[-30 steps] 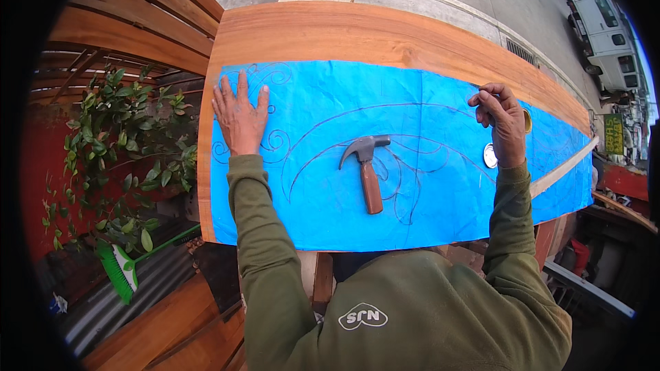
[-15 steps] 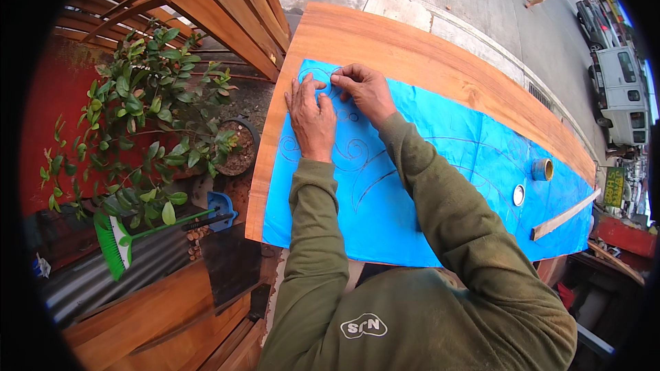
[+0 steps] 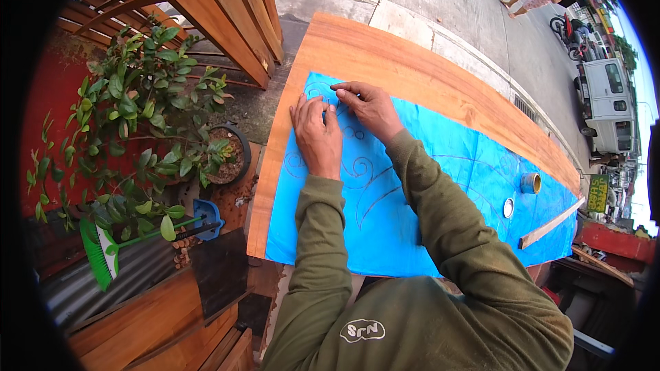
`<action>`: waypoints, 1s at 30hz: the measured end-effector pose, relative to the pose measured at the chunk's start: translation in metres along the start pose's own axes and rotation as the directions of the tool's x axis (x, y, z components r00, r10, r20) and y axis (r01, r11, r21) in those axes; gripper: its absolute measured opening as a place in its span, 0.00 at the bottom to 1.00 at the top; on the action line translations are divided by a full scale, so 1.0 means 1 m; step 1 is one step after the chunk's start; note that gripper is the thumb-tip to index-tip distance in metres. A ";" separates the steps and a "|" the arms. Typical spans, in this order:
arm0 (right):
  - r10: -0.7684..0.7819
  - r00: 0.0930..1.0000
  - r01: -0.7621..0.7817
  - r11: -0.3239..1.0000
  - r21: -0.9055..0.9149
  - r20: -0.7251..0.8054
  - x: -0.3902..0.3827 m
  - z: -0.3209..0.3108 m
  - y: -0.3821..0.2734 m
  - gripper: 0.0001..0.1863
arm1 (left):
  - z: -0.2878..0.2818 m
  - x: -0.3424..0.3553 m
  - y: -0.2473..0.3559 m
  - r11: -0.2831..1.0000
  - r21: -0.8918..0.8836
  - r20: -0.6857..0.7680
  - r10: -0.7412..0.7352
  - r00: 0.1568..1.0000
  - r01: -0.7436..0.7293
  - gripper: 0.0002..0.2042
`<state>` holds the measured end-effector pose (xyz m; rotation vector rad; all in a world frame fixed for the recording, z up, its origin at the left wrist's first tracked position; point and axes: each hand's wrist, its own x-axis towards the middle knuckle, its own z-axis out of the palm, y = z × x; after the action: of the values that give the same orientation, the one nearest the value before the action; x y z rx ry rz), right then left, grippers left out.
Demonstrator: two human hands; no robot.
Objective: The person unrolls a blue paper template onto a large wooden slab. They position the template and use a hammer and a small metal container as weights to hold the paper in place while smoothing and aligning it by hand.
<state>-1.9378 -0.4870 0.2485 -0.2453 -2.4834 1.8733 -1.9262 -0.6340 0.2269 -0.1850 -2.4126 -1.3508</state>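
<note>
Your left hand [image 3: 318, 139] is over the far left part of the creased bright-blue sheet with dark curling line drawings [image 3: 385, 240], fingers bent and the thumb near the fingertips; whether it grips anything is too small to tell. Your right hand [image 3: 373, 111] is just beside it on the right, thumb and forefinger brought together close to your left fingertips; whether they pinch a small item cannot be told.

The sheet extends beneath both hands and off to their right, lying on the broad brown wooden board [image 3: 426, 89], which shows bare along the left and far sides. Well right of your hands, on the sheet, are the small round metal can [image 3: 530, 183], the round pale disc [image 3: 509, 207] and, nearer the right end, the narrow light-wood strip [image 3: 550, 224].
</note>
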 end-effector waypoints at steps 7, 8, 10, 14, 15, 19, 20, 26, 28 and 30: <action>-0.178 0.983 0.128 0.841 -0.526 -0.046 -0.004 0.014 -0.003 0.16 | -0.011 0.006 0.007 0.986 -0.135 -0.258 -0.130 0.957 0.098 0.03; -0.191 0.980 0.127 0.825 -0.551 -0.061 -0.006 0.016 -0.004 0.17 | -0.013 0.007 0.006 0.984 -0.133 -0.240 -0.151 0.959 0.121 0.03; -0.203 0.976 0.131 0.828 -0.546 -0.075 -0.009 0.017 -0.005 0.17 | -0.016 0.009 0.002 0.923 -0.321 -0.241 -0.295 0.925 0.211 0.06; -0.183 0.980 0.113 0.831 -0.545 -0.075 -0.009 0.018 -0.005 0.17 | -0.019 0.010 -0.007 0.927 -0.298 -0.262 -0.307 0.915 0.225 0.09; -0.189 0.979 0.119 0.832 -0.541 -0.077 -0.009 0.018 -0.005 0.17 | -0.019 0.009 -0.009 0.922 -0.304 -0.250 -0.319 0.914 0.239 0.09; -0.189 0.978 0.118 0.848 -0.516 -0.086 -0.009 0.017 -0.005 0.18 | -0.018 0.010 -0.015 0.889 -0.381 -0.225 -0.355 0.907 0.254 0.11; -0.170 0.981 0.103 0.857 -0.504 -0.089 -0.009 0.017 -0.005 0.18 | -0.017 0.011 -0.017 0.873 -0.411 -0.210 -0.373 0.904 0.265 0.11; -0.168 0.980 0.099 0.873 -0.478 -0.103 -0.009 0.016 -0.006 0.17 | -0.020 0.014 -0.019 0.837 -0.509 -0.155 -0.320 0.935 0.202 0.12; -0.178 0.978 0.107 0.872 -0.478 -0.107 -0.009 0.016 -0.006 0.17 | -0.022 0.017 -0.017 0.871 -0.443 -0.120 -0.291 0.949 0.211 0.14; -0.178 0.978 0.105 0.872 -0.479 -0.109 -0.009 0.017 -0.005 0.17 | -0.023 0.019 -0.012 0.908 -0.375 -0.103 -0.238 0.966 0.184 0.15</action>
<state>-1.9318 -0.5054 0.2497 -0.1926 -2.7223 1.1246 -1.9412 -0.6609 0.2349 0.0853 -2.0897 -1.8367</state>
